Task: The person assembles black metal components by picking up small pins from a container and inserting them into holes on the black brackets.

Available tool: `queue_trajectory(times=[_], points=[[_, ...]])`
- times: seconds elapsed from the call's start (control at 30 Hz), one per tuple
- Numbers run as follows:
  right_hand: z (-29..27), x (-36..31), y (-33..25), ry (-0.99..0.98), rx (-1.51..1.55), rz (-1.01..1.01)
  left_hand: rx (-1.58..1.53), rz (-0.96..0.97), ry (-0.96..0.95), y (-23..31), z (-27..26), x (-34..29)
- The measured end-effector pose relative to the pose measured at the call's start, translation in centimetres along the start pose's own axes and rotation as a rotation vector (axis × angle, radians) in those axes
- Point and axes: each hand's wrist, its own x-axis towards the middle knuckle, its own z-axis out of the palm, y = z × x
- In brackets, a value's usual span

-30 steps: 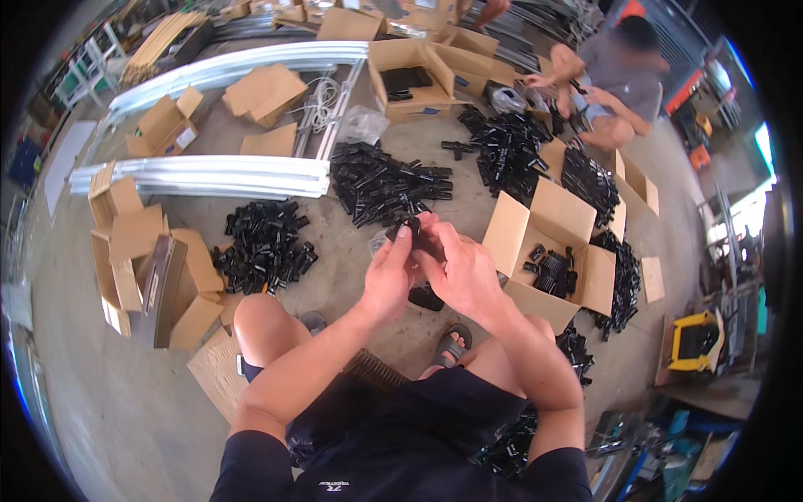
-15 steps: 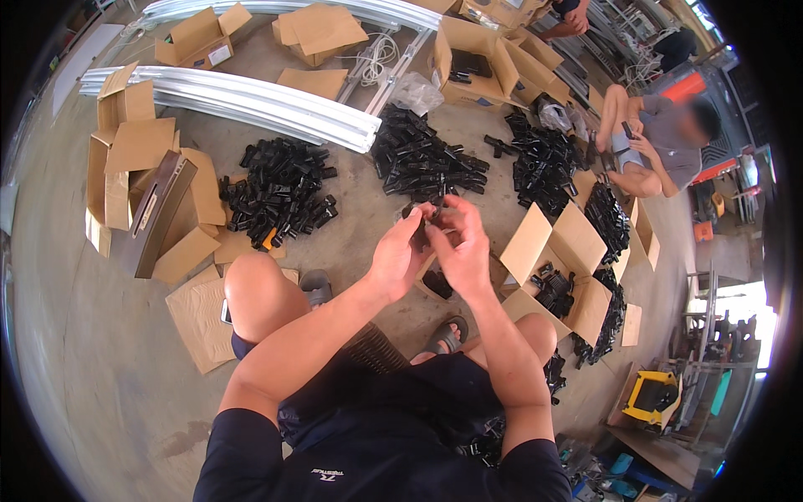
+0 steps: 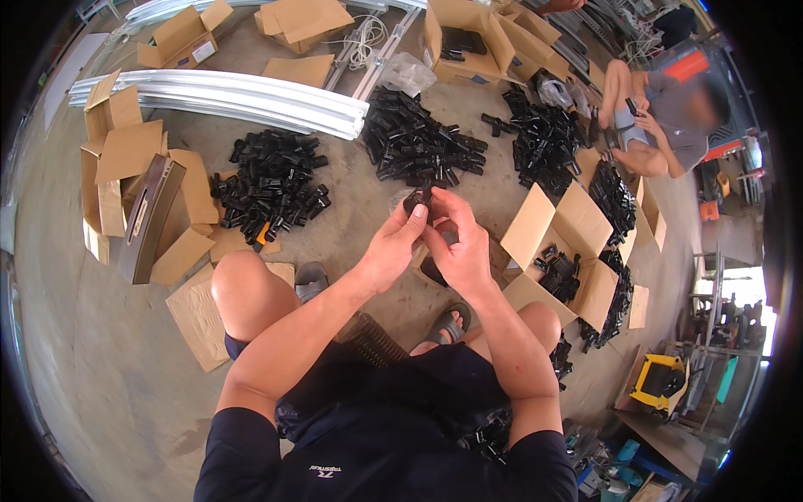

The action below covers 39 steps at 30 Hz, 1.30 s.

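Both hands meet in front of me, over the floor between my knees. My left hand (image 3: 391, 248) is closed around a small dark plastic fitting (image 3: 416, 199), its thumb lying along the near side. My right hand (image 3: 462, 253) pinches the same fitting from the right, fingers bent at its upper end. Part of the piece is covered by my fingers, so its full shape is hidden. Just beyond it lies a pile of black tubular fittings (image 3: 414, 142). Another heap of such fittings (image 3: 272, 180) sits to the left, and a third pile (image 3: 544, 138) to the right.
An open cardboard box (image 3: 595, 293) at the right holds black fittings. Long white metal profiles (image 3: 226, 99) lie across the floor at the far left, near a cardboard box (image 3: 130, 155). A co-worker (image 3: 669, 125) sits at the far right, holding a dark piece. A coiled spring (image 3: 368, 341) lies below my arms.
My hands stay together on the fitting, with the right fingers shifted slightly toward its top. The whole view has tilted a little, so the piles and boxes appear slightly higher.
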Motion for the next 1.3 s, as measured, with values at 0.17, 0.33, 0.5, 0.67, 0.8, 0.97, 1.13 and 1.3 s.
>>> queue_trajectory(times=[0.17,0.33,0.5,0.67,0.8,0.97,1.13,1.3], points=[[-0.8,-0.2,-0.2,-0.014,-0.124,-0.033,0.043,-0.01,0.0,0.0,0.8,-0.1],[-3.5,0.6,-0.6,-0.103,0.072,0.101,0.124,0.033,-0.053,-0.8,-0.2,0.2],[-4.3,0.5,0.0,-0.159,0.417,0.397,0.357,-0.001,-0.085,-0.1,0.9,-0.4],[-5.2,1.1,0.3,-0.22,0.628,0.49,0.424,-0.037,-0.183,0.3,0.0,-0.7],[-5.4,0.8,1.6,-0.103,0.614,0.504,0.125,-0.039,-0.026,-0.5,0.9,-0.7],[-5.3,0.9,1.4,-0.028,0.533,0.402,-0.104,-0.157,0.089,-1.2,-0.5,-0.6],[-2.7,0.5,1.9,0.067,0.553,0.487,-0.001,-0.024,0.187,-2.9,-0.9,-0.6],[-0.6,-0.3,2.6,0.102,0.69,0.542,0.27,0.181,0.219,-3.7,-0.7,0.0]])
